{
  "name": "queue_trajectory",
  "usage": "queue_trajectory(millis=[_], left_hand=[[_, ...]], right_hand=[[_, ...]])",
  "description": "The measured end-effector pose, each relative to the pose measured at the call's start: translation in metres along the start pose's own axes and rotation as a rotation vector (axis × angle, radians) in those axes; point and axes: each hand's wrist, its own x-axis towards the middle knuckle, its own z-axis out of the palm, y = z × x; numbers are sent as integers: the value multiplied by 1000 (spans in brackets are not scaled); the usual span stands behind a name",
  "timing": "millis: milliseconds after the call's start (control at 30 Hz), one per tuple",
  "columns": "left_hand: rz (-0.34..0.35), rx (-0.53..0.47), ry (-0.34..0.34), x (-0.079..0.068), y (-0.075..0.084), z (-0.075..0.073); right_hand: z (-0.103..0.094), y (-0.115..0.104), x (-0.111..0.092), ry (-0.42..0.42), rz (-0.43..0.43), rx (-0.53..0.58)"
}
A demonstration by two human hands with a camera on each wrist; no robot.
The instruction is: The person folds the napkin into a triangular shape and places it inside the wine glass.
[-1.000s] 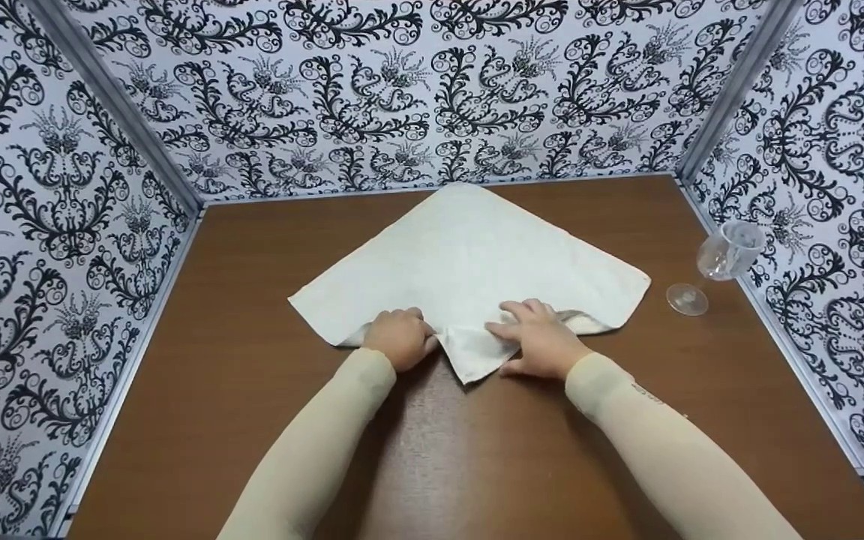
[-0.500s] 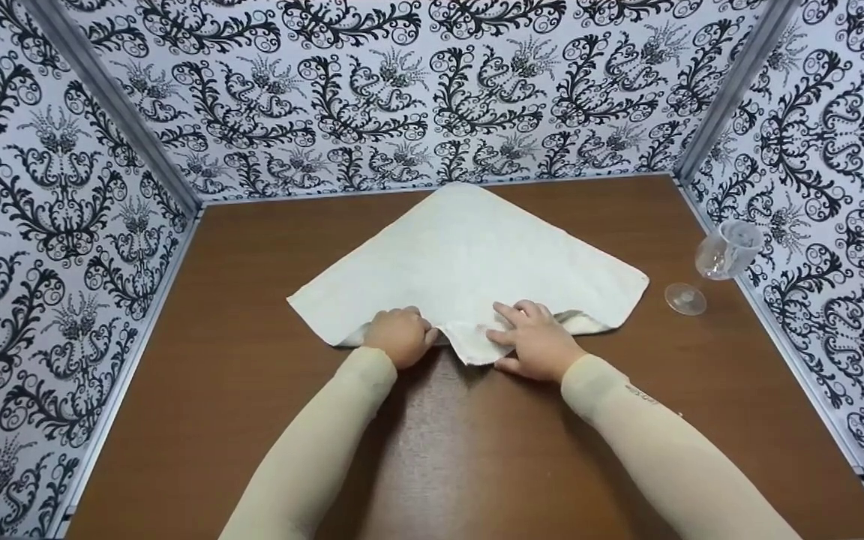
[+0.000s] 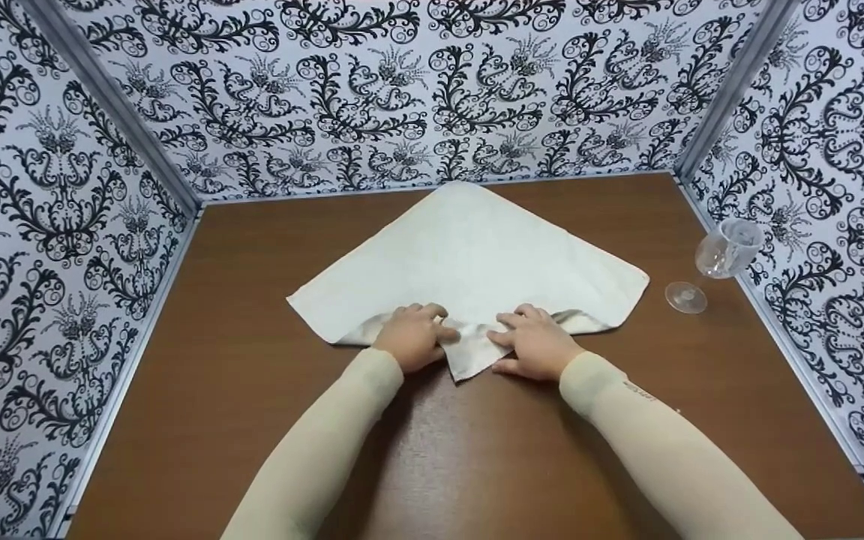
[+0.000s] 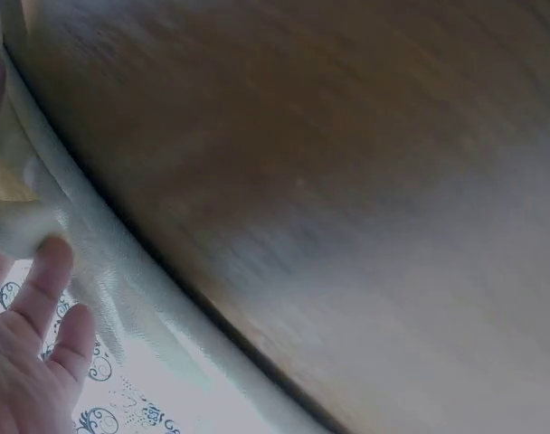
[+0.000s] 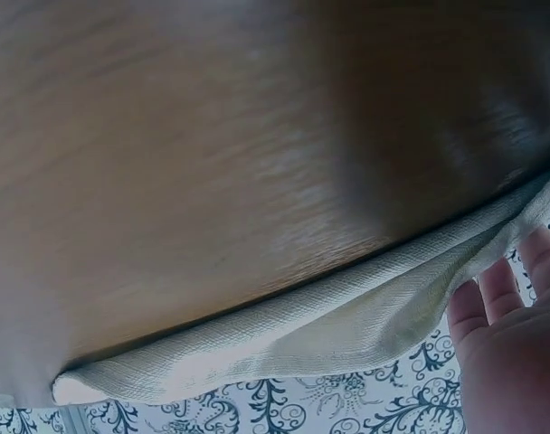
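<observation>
A large off-white cloth napkin (image 3: 469,255) lies on the wooden table, its far corner pointing to the back wall. Its near edge is rolled up, and a small flap hangs toward the front between the hands. My left hand (image 3: 411,337) is at the rolled edge left of the flap; the left wrist view shows its fingers (image 4: 47,289) apart and fairly straight against the cloth. On the flap's right side my right hand (image 3: 541,345) rests with spread fingers on the fold. In the right wrist view its fingertips (image 5: 497,285) touch the cloth; the thumb is hidden there.
A clear stemmed glass (image 3: 724,255) stands at the right of the table (image 3: 252,420), near the side wall. Black-and-white patterned walls (image 3: 402,97) enclose the back and both sides.
My left hand has shifted right toward the flap, its thumb now farther over the cloth. The flap drew back, then came forward again and slightly left. My right hand has barely moved.
</observation>
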Motion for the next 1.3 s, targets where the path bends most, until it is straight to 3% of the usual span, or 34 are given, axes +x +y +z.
queue_trajectory(millis=[200, 367, 600, 733, 900, 1300], left_hand=[[-94, -165, -5, 3, -1, -1], [-169, -282, 17, 3, 0, -4], [-294, -307, 48, 6, 0, -5], [-346, -325, 34, 9, -1, -4], [-355, -396, -21, 14, -3, 0], [-352, -421, -57, 15, -6, 9]], right_hand=[[0, 0, 2, 17, -4, -10], [2, 2, 7, 116, -27, -29], [-8, 10, 13, 259, 47, 189], [-10, 15, 18, 233, 120, 254], [-6, 20, 23, 186, 175, 250], [4, 20, 25, 110, 167, 171]])
